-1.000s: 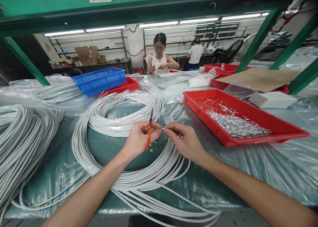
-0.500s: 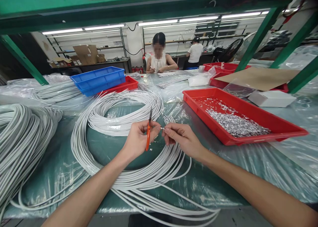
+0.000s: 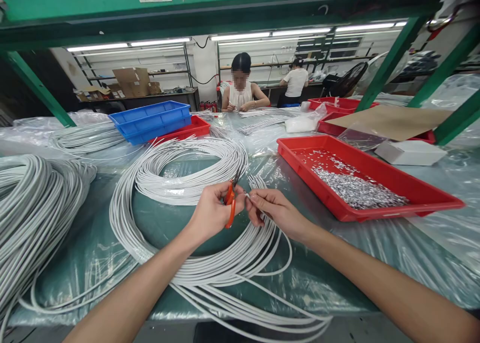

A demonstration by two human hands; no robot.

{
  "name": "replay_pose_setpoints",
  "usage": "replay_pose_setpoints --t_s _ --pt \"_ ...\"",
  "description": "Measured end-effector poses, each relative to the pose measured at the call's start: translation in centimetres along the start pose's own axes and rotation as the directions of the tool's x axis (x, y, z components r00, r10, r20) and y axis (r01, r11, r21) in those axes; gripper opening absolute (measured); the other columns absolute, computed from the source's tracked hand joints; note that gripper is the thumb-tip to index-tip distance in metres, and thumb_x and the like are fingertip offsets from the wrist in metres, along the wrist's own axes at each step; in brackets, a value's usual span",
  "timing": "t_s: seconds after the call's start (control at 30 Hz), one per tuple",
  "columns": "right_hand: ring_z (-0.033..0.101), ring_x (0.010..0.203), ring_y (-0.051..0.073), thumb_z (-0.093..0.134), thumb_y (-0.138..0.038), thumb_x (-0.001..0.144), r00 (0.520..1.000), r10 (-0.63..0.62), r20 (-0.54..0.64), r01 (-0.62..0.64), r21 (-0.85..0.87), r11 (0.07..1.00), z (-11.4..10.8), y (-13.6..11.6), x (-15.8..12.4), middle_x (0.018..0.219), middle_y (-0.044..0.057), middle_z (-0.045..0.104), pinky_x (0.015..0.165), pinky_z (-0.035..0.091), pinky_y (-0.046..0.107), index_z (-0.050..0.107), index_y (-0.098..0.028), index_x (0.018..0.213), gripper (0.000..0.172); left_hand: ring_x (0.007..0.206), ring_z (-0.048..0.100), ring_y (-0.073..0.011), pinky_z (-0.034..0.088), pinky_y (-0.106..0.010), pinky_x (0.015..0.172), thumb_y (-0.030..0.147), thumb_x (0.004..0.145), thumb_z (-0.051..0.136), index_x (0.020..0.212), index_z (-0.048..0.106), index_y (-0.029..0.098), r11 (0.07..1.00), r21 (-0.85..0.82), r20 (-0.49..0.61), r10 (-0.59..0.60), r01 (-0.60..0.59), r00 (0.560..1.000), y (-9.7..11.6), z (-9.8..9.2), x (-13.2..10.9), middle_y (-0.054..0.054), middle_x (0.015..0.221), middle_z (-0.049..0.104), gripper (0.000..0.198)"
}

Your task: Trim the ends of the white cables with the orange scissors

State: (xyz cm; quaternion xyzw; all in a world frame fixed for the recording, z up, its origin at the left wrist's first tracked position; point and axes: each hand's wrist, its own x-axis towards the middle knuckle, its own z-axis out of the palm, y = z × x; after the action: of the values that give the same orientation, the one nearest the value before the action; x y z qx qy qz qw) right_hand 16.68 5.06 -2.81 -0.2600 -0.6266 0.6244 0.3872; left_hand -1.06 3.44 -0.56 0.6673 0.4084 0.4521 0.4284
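Fingers of my left hand (image 3: 214, 210) are wrapped round orange-handled pliers (image 3: 230, 208), whose dark jaws point up and slightly right. My right hand (image 3: 275, 208) pinches the end of a white cable (image 3: 246, 195), close to the pliers and to my left fingertips. A small metallic piece seems to be at that cable's tip, too small to make out clearly. Beneath both hands lies a large coil of white cables (image 3: 225, 268), its loose ends fanned out behind my right hand. Another white coil (image 3: 168, 188) sits just behind.
A red tray (image 3: 375, 210) of small metal pieces stands at the right, near a white box (image 3: 410, 153). Thick cable bundles (image 3: 37, 218) lie at the left. Blue trays (image 3: 150, 123) stand farther back. A person (image 3: 242, 90) sits across the table. Green frame posts rise on both sides.
The pliers have swung in my left hand, their jaws now leaning right, nearer the cable end. My right hand stays pinched on the cable. The camera view has shifted slightly.
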Motion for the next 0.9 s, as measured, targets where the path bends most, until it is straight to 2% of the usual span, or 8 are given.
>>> replay_pose_setpoints --t_s 0.23,0.4,0.5,0.6,0.67,0.73,0.8,0.9 --pt "0.045 0.043 0.009 0.061 -0.043 0.091 0.987 0.073 0.143 -0.105 0.228 0.968 0.0 0.0 -0.3 0.049 -0.002 0.055 0.046 0.029 0.023 0.057 -0.015 0.072 0.034 0.056 0.043 -0.0070 0.034 -0.020 0.053 0.017 0.073 0.067 0.072 0.059 0.013 0.990 -0.138 0.051 -0.005 0.012 0.999 -0.2 0.0 -0.1 0.002 0.062 0.054 0.009" --pt "0.042 0.042 0.010 0.066 -0.040 0.088 0.965 0.088 0.248 -0.185 0.403 0.896 0.1 -0.1 -0.5 0.044 -0.004 0.049 0.045 0.035 0.024 0.057 -0.016 0.068 0.032 0.049 0.039 -0.0063 0.032 -0.020 0.047 0.024 0.075 0.068 0.072 0.064 0.013 0.985 -0.169 0.089 -0.014 0.029 0.996 -0.3 -0.1 -0.2 0.003 0.056 0.051 0.012" --pt "0.042 0.041 0.010 0.067 -0.041 0.087 0.960 0.089 0.265 -0.200 0.426 0.883 0.1 -0.3 -0.6 0.043 -0.005 0.047 0.044 0.036 0.024 0.057 -0.016 0.066 0.034 0.047 0.040 -0.0069 0.032 -0.021 0.047 0.029 0.076 0.069 0.073 0.066 0.013 0.985 -0.169 0.112 -0.014 0.033 0.994 0.1 -0.1 -0.2 0.003 0.052 0.050 0.016" --pt "0.043 0.041 0.010 0.064 -0.044 0.089 0.978 0.103 0.181 -0.163 0.359 0.919 -0.1 -0.5 -0.4 0.046 -0.004 0.051 0.043 0.034 0.023 0.058 -0.016 0.072 0.033 0.047 0.037 -0.0065 0.030 -0.020 0.047 0.026 0.074 0.069 0.071 0.064 0.013 0.994 -0.105 0.066 -0.037 0.044 0.997 0.1 -0.2 0.1 0.004 0.052 0.047 0.014" --pt "0.044 0.041 0.009 0.062 -0.045 0.090 0.994 0.100 0.047 -0.109 0.257 0.960 -0.4 -0.7 -0.2 0.050 -0.004 0.056 0.042 0.033 0.022 0.059 -0.016 0.081 0.031 0.049 0.037 -0.0065 0.029 -0.020 0.047 0.022 0.072 0.066 0.071 0.063 0.013 0.997 -0.005 0.043 -0.079 0.079 0.996 -0.4 -0.5 0.5 0.004 0.055 0.048 0.010" --pt "0.045 0.043 0.009 0.064 -0.047 0.088 0.992 0.043 -0.117 -0.030 0.114 0.993 -0.9 -0.7 0.2 0.055 -0.003 0.061 0.043 0.035 0.022 0.058 -0.017 0.086 0.030 0.051 0.038 -0.0074 0.029 -0.020 0.048 0.021 0.071 0.062 0.069 0.061 0.014 0.983 0.136 0.045 -0.130 0.123 0.990 -1.4 -0.9 0.9 0.003 0.057 0.049 0.008" --pt "0.045 0.044 0.008 0.067 -0.048 0.085 0.972 -0.034 -0.234 0.027 -0.035 0.999 -1.5 -0.5 0.5 0.059 -0.001 0.065 0.043 0.036 0.021 0.056 -0.018 0.086 0.032 0.051 0.036 -0.0083 0.027 -0.021 0.047 0.023 0.070 0.060 0.063 0.058 0.015 0.940 0.307 0.047 -0.172 0.150 0.984 -2.4 -1.4 1.3 0.003 0.055 0.047 0.011" --pt "0.045 0.043 0.007 0.067 -0.050 0.083 0.961 -0.058 -0.272 0.018 -0.148 0.989 -2.0 0.0 0.8 0.061 -0.001 0.066 0.042 0.037 0.021 0.056 -0.017 0.083 0.035 0.049 0.029 -0.0087 0.022 -0.022 0.045 0.025 0.070 0.058 0.054 0.047 0.018 0.850 0.504 0.048 -0.208 0.156 0.977 -3.5 -1.7 1.5 0.005 0.049 0.039 0.020"
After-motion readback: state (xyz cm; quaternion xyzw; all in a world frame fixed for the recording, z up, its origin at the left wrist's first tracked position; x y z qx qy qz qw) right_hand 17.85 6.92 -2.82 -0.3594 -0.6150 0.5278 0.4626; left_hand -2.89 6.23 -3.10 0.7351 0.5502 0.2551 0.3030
